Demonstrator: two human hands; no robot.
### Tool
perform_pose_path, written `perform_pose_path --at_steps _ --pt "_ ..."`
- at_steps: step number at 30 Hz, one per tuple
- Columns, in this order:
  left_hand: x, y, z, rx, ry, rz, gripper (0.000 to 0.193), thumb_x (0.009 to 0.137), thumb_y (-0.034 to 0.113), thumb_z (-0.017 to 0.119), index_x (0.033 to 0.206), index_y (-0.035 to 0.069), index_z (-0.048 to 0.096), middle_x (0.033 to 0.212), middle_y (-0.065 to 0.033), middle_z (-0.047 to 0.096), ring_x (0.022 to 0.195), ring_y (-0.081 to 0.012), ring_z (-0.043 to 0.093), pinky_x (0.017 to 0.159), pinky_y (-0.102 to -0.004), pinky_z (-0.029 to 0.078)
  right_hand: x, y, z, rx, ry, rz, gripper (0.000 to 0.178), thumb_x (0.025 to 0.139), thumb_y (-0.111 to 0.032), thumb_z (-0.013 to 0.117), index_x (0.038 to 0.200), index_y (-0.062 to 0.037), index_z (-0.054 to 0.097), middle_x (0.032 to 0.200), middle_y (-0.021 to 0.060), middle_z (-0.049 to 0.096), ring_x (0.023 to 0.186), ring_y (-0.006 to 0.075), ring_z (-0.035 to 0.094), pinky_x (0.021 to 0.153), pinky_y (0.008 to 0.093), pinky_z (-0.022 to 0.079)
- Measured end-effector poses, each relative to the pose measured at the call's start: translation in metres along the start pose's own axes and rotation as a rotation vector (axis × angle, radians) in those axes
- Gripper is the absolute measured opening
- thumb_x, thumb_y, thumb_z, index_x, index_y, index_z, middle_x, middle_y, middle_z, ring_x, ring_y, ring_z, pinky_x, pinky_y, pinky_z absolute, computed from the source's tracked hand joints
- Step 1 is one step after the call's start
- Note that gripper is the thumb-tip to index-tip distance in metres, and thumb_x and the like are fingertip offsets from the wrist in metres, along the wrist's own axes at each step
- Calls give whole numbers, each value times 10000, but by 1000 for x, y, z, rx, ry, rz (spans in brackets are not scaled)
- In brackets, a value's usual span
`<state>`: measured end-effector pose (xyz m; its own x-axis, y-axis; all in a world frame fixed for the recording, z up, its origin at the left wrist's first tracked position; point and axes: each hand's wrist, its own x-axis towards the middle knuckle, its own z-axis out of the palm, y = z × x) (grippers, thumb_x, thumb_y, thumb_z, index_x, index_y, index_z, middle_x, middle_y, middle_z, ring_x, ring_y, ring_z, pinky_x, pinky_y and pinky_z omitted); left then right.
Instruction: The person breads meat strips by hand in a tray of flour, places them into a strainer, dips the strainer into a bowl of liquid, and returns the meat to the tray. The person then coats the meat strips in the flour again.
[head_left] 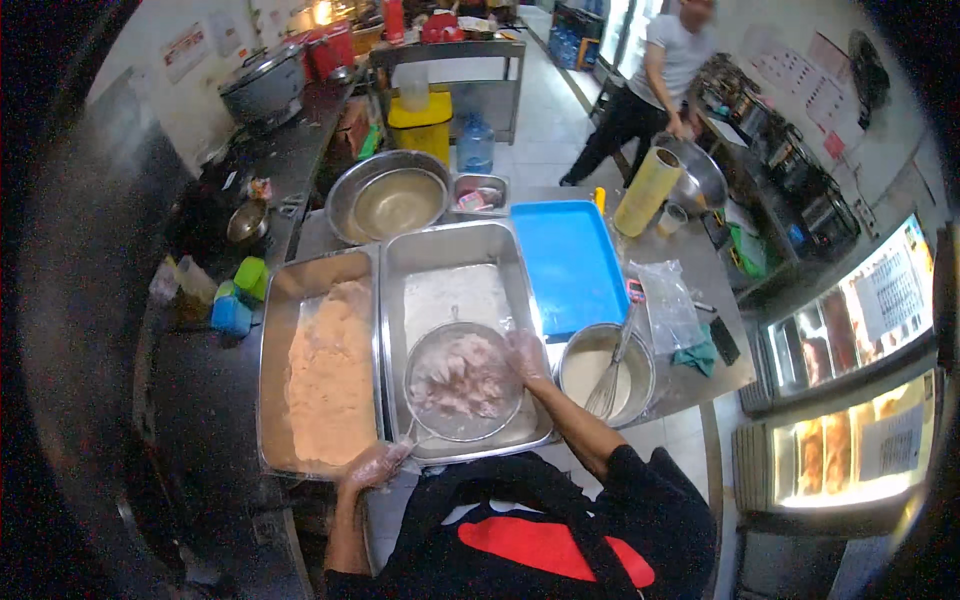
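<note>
A round mesh strainer (455, 432) holds pale pink, flour-dusted pieces that look like raw meat (462, 378). It sits over the near part of a deep steel pan (397, 250) with white flour (450, 290) in it. My left hand (378, 464), in a clear plastic glove, is closed on the strainer's handle at its lower left. Also gloved, my right hand (525, 358) grips the strainer's right rim; its fingertips are slightly blurred. Left of the flour pan, close to my left hand, a second steel pan (270, 360) holds orange breading (330, 375).
At right, a whisk (606, 388) stands in a pot (652, 375) of pale batter. Beyond are a blue tray (568, 265), a plastic-wrap roll (645, 192) and a plastic bag (668, 305). A large steel bowl (345, 205) stands behind the pans. A person (655, 85) handles a metal bowl (703, 180) at far right.
</note>
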<state>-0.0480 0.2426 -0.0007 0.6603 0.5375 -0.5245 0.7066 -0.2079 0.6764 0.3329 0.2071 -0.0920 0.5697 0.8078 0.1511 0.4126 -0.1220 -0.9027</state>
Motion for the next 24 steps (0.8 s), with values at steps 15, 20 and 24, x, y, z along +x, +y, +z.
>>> perform_pose_path --at_steps 15,20,24 --pt "17 -30 18 -119 -10 116 596 934 522 390 756 -15 578 582 -152 522 538 -264 510 547 -413 436 -2 -27 -14 -15 -62 251 223 821 -203 621 765 13 623 689 171 609 686 327 588 650 426 438" --pt "26 -64 24 -86 -244 -111 475 962 463 390 1158 89 609 940 -74 637 804 -203 569 757 -373 481 -2 -43 -9 -374 -83 -41 190 829 -179 610 806 10 619 711 209 598 704 390 577 660 449 442" --pt "20 -15 9 35 -148 79 498 943 481 411 930 16 587 753 -132 567 676 -250 531 667 -412 449 -2 -39 -9 -86 89 -10 200 827 -171 603 838 27 624 789 223 611 748 381 582 689 430 450"
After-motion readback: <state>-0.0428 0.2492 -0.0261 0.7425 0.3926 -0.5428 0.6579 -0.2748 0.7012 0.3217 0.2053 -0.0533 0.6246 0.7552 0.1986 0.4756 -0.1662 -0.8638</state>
